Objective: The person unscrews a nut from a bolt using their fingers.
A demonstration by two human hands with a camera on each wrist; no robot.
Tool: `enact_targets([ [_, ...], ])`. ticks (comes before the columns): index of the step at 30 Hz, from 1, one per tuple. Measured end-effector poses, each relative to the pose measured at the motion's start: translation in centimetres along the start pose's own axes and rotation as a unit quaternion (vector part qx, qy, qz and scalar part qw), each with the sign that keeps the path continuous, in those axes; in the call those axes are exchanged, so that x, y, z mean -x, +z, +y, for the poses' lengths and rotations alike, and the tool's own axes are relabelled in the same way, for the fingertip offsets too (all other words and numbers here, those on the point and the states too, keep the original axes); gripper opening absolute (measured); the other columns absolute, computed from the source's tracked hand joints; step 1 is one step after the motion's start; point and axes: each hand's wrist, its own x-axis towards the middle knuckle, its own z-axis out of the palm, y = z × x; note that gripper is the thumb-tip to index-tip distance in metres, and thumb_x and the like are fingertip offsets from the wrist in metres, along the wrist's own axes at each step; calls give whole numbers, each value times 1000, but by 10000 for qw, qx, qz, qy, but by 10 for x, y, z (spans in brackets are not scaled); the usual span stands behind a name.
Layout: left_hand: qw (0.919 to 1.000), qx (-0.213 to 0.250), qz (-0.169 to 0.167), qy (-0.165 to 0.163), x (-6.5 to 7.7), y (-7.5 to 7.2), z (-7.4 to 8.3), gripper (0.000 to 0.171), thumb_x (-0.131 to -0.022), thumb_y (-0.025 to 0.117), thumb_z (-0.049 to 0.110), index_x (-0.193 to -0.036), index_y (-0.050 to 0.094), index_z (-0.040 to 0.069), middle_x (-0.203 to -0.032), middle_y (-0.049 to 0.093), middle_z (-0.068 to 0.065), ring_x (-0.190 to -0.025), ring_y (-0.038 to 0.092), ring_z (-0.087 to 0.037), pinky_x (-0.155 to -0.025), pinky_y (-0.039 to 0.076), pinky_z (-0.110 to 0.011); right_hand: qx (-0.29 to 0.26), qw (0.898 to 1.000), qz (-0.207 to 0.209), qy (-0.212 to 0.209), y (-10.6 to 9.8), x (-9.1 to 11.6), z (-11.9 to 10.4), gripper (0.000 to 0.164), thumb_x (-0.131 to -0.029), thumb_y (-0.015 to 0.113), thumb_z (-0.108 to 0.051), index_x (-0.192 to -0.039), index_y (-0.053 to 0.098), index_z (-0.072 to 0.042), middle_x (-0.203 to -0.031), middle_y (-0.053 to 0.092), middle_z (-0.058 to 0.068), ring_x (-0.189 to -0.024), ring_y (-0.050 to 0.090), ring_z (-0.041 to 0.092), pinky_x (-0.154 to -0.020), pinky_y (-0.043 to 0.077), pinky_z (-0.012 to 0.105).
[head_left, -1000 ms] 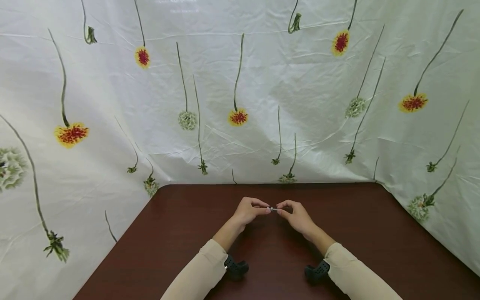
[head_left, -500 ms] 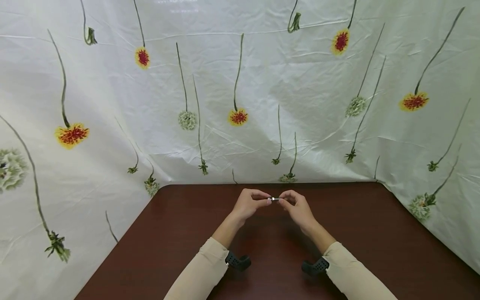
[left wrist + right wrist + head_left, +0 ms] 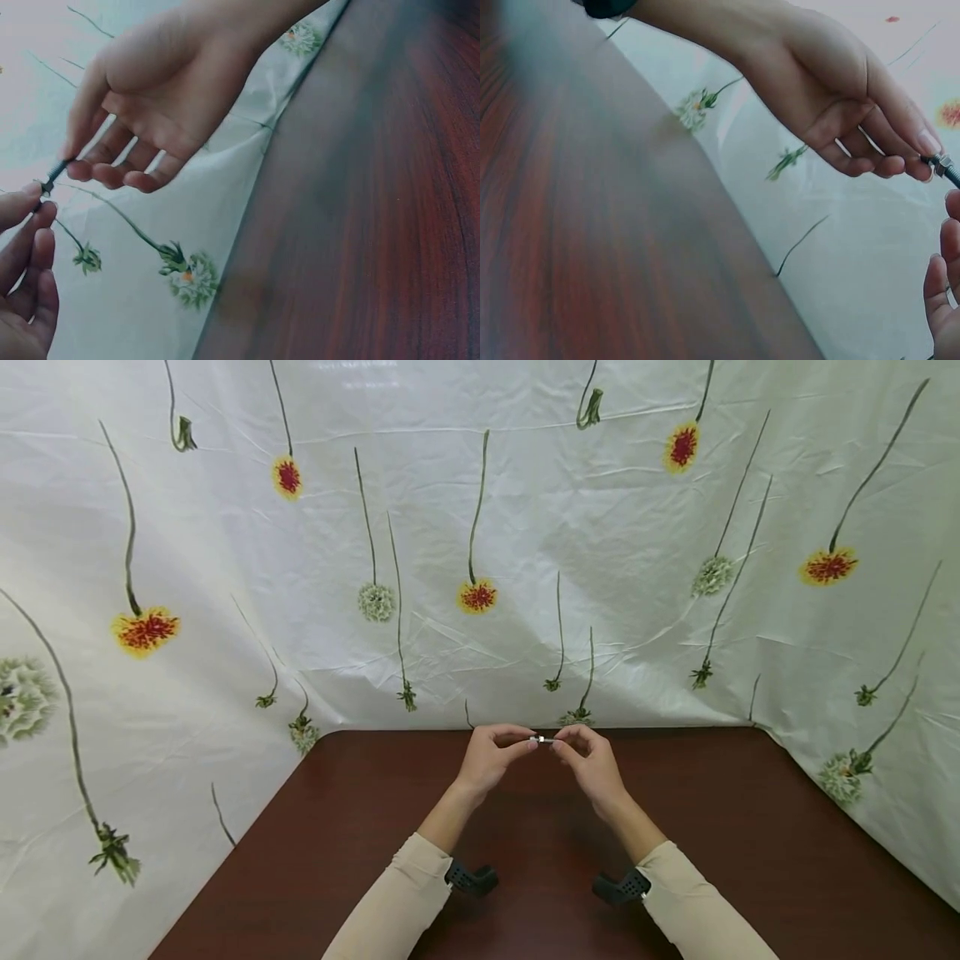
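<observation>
Evidently, the left hand (image 3: 486, 762) is pinching a bolt (image 3: 57, 170) beside its nut (image 3: 943, 164); the right hand (image 3: 597, 770) is pinching the other end, apparently supporting it level.

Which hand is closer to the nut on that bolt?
The left hand: it pinches the bolt close beside the nut, while the right hand grips farther along, leaving part of the bolt showing between.
</observation>
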Motion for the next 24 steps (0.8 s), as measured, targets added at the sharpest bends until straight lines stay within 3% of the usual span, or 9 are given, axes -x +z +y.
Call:
enact_targets([
  [4, 9996, 166, 7, 210, -1, 0, 5, 20, -92, 81, 12, -108, 80, 0, -103, 77, -8, -98, 72, -23, -85, 56, -35, -78, 9998, 77, -190, 0, -1, -10, 12, -99, 67, 1, -107, 65, 10, -99, 68, 19, -93, 65, 30, -80, 55, 34],
  [10, 9987, 168, 36, 486, -2, 0, 11, 19, -92, 81, 13, -107, 81, 1, -102, 77, -8, -99, 72, -24, -86, 56, -37, -139, 9994, 42, -307, 0, -1, -19, 21, -100, 67, 0, -113, 61, 16, -104, 69, 22, -100, 66, 35, -86, 55, 42],
  [16, 9982, 253, 38, 550, 0, 1, 14, 17, -93, 80, 10, -105, 81, -1, -102, 77, -10, -97, 72, -24, -85, 56, -35, 157, 9993, -42, -347, 0, 1, -25, 22, -99, 72, -8, -112, 70, 9, -102, 70, 12, -96, 64, 25, -82, 54, 35],
  [21, 9982, 254, 33, 547, 1, 2, 15, 16, -92, 80, 8, -105, 81, -2, -101, 77, -12, -96, 72, -24, -83, 57, -33, 348, 9974, -399, -491, -2, 3, -25, 22, -102, 69, -15, -111, 74, 5, -101, 72, 16, -99, 65, 41, -88, 54, 53],
  [24, 9982, 183, 6, 576, 0, 2, 15, 16, -91, 81, 9, -104, 81, -2, -99, 78, -11, -95, 72, -24, -82, 57, -33, 363, 9964, -472, -601, -2, 2, -25, 23, -103, 68, -15, -110, 74, 5, -101, 72, 20, -100, 64, 47, -89, 54, 55],
])
